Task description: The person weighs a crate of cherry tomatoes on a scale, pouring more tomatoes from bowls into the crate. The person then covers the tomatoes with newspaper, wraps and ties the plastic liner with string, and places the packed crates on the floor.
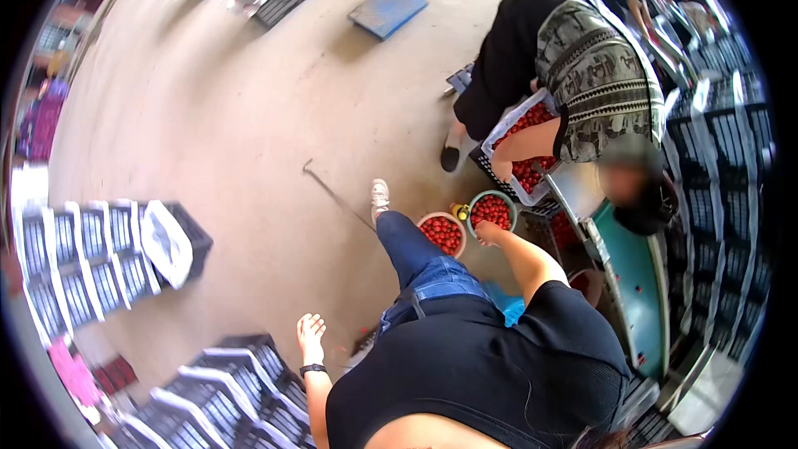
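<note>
My left hand point(312, 334) hangs out to the left over the floor, holding nothing, its fingers apart and a dark band on the wrist. At the near rim of a green basin point(514, 218) is my right hand point(489, 234), its fingers closed on the edge. Small round red fruit point(490, 209) fills this basin. Close by on its left stands a pink basin point(462, 247) with more of the same fruit. A small yellow and black object point(459, 211) sits between the two basins.
Another person point(598, 75) bends over a lined crate of red fruit point(532, 175) at the right. Stacked black crates point(719, 191) line the right side; others point(91, 258) stand left. A thin hooked rod point(332, 193) lies on the floor. A blue platform scale point(388, 12) stands farther off.
</note>
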